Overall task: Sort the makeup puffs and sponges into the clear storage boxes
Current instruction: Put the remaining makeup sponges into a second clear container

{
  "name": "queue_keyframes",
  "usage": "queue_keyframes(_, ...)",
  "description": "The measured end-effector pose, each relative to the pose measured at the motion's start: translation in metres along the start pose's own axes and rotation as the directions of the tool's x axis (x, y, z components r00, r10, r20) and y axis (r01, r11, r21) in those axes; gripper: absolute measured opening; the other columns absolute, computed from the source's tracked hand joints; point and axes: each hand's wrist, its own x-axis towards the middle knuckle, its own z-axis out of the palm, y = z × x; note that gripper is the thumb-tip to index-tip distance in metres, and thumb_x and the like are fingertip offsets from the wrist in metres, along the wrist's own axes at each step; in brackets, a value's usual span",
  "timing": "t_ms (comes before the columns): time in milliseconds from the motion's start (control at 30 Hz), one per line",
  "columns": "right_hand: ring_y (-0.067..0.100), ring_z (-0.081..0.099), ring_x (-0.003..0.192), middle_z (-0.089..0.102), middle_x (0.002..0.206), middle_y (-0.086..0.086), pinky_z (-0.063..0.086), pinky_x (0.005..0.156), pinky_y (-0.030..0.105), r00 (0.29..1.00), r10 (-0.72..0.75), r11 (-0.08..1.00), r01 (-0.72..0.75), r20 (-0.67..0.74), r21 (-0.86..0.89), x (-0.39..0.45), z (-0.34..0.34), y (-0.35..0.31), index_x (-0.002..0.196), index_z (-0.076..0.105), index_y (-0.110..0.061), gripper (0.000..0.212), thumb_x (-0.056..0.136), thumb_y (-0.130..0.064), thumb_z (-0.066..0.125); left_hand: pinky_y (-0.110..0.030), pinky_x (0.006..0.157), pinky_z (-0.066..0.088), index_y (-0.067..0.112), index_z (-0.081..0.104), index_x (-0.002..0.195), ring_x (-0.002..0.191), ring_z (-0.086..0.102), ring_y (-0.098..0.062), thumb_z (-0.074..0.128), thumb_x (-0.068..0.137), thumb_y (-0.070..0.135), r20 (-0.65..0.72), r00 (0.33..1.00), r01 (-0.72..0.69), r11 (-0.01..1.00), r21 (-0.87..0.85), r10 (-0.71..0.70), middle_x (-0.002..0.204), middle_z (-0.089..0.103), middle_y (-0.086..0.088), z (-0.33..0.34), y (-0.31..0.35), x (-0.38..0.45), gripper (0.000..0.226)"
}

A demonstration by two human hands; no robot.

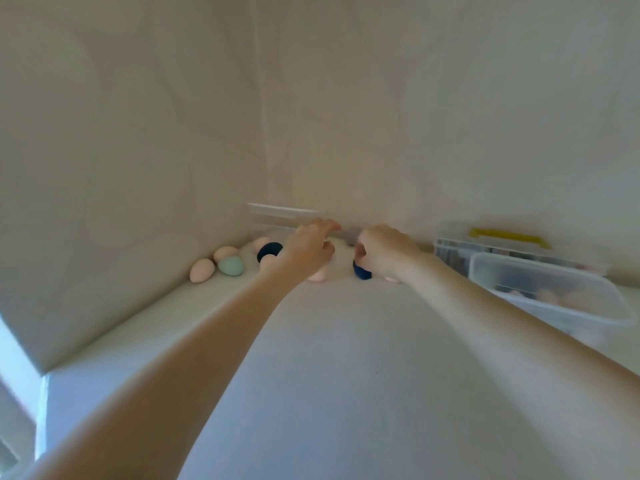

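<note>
Several egg-shaped sponges lie on the white table by the far left wall: a pale pink sponge (pixel 202 270), a mint green sponge (pixel 231 265) and a dark navy sponge (pixel 269 251). My left hand (pixel 309 249) hovers over a pink sponge (pixel 319 274) with fingers spread and relaxed. My right hand (pixel 384 255) has its fingers curled round a dark blue sponge (pixel 362 271) that sits on the table. Behind the hands, against the wall, stands a clear box (pixel 277 216). At the right, a clear storage box (pixel 550 289) holds several pinkish puffs.
Behind the right box stands another clear container with a yellow handle (pixel 507 234). A greyish sponge (pixel 352 234) lies between my hands near the back wall. Walls close in at the left and back. The white table (pixel 329 375) stretches toward me.
</note>
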Motion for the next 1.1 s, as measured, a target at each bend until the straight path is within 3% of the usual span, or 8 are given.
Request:
queue_keyframes(67, 0.026, 0.054, 0.074, 0.051, 0.066, -0.001, 0.039, 0.062, 0.026, 0.999, -0.040, 0.994, 0.042, -0.023, 0.096, 0.024, 0.021, -0.018, 0.080, 0.056, -0.016, 0.015, 0.089, -0.011, 0.045, -0.030, 0.097, 0.040, 0.017, 0.050, 0.133, 0.122, 0.051, -0.023, 0.042, 0.094, 0.007, 0.009, 0.995, 0.098, 0.992, 0.079, -0.099, 0.135, 0.053, -0.004, -0.006, -0.039, 0.004, 0.041)
queue_keyframes(167, 0.029, 0.057, 0.108, 0.064, 0.110, 0.004, 0.041, 0.082, 0.028, 0.995, -0.059, 0.962, 0.079, -0.085, 0.260, 0.061, 0.045, -0.037, 0.106, 0.063, -0.017, 0.023, 0.093, -0.016, 0.044, -0.036, 0.103, 0.039, 0.017, 0.048, 0.133, 0.124, 0.048, -0.027, 0.043, 0.095, 0.014, 0.028, 0.979, 0.195, 0.964, 0.179, -0.203, 0.139, 0.047, -0.007, -0.009, -0.085, 0.012, 0.038)
queue_keyframes(333, 0.030, 0.047, 0.124, 0.045, 0.140, 0.012, 0.039, 0.099, 0.034, 0.984, -0.130, 0.947, 0.159, -0.120, 0.280, 0.119, 0.068, -0.059, 0.137, 0.043, -0.010, 0.041, 0.097, -0.012, 0.039, -0.044, 0.108, 0.035, 0.025, 0.043, 0.138, 0.128, 0.044, -0.031, 0.044, 0.095, 0.035, 0.096, 0.933, 0.325, 0.926, 0.192, -0.347, 0.143, 0.043, -0.007, -0.004, -0.146, 0.023, 0.044)
queue_keyframes(433, 0.033, 0.047, 0.123, 0.043, 0.141, 0.014, 0.040, 0.097, 0.036, 0.991, -0.114, 0.974, 0.125, -0.066, 0.189, 0.141, 0.079, -0.066, 0.142, 0.033, -0.010, 0.045, 0.098, -0.018, 0.040, -0.048, 0.114, 0.025, 0.036, 0.031, 0.143, 0.138, 0.030, -0.031, 0.042, 0.090, 0.056, 0.166, 0.909, 0.356, 0.920, 0.164, -0.382, 0.150, 0.033, -0.004, 0.001, -0.162, 0.024, 0.057)
queue_keyframes(567, 0.033, 0.053, 0.113, 0.057, 0.125, 0.015, 0.041, 0.092, 0.034, 0.994, -0.097, 0.981, 0.103, -0.041, 0.162, 0.155, 0.087, -0.066, 0.117, 0.055, -0.007, 0.027, 0.096, -0.011, 0.039, -0.053, 0.110, 0.020, 0.041, 0.025, 0.143, 0.139, 0.023, -0.035, 0.038, 0.085, 0.068, 0.145, 0.884, 0.397, 0.878, 0.266, -0.444, 0.153, 0.026, 0.000, 0.002, -0.157, 0.031, 0.065)
queue_keyframes(767, 0.032, 0.055, 0.109, 0.059, 0.118, 0.012, 0.046, 0.094, 0.039, 0.990, -0.139, 0.974, 0.136, 0.000, 0.180, 0.164, 0.082, -0.053, 0.104, 0.058, -0.010, 0.023, 0.092, -0.002, 0.040, -0.046, 0.105, 0.026, 0.038, 0.035, 0.134, 0.132, 0.035, -0.033, 0.035, 0.089, 0.062, 0.170, 0.858, 0.433, 0.861, 0.267, -0.485, 0.141, 0.046, -0.001, 0.003, -0.162, 0.038, 0.051)
queue_keyframes(1000, 0.029, 0.053, 0.111, 0.057, 0.121, 0.011, 0.043, 0.098, 0.037, 0.994, -0.085, 0.980, 0.071, 0.068, 0.187, 0.154, 0.073, -0.031, 0.107, 0.057, -0.008, 0.024, 0.095, -0.003, 0.037, -0.028, 0.098, 0.038, 0.023, 0.050, 0.128, 0.116, 0.053, -0.021, 0.052, 0.094, 0.032, 0.141, 0.949, 0.295, 0.953, -0.071, -0.283, 0.126, 0.055, -0.001, -0.018, -0.163, 0.022, 0.035)
queue_keyframes(1100, 0.029, 0.054, 0.109, 0.057, 0.121, 0.011, 0.045, 0.095, 0.036, 1.000, -0.014, 0.979, 0.017, -0.016, 0.203, 0.142, 0.067, -0.023, 0.103, 0.060, -0.011, 0.019, 0.093, -0.008, 0.044, -0.036, 0.106, 0.037, 0.019, 0.043, 0.136, 0.123, 0.049, -0.026, 0.048, 0.095, 0.028, 0.102, 0.937, 0.323, 0.940, 0.107, -0.333, 0.135, 0.050, -0.006, -0.029, -0.174, 0.010, 0.042)
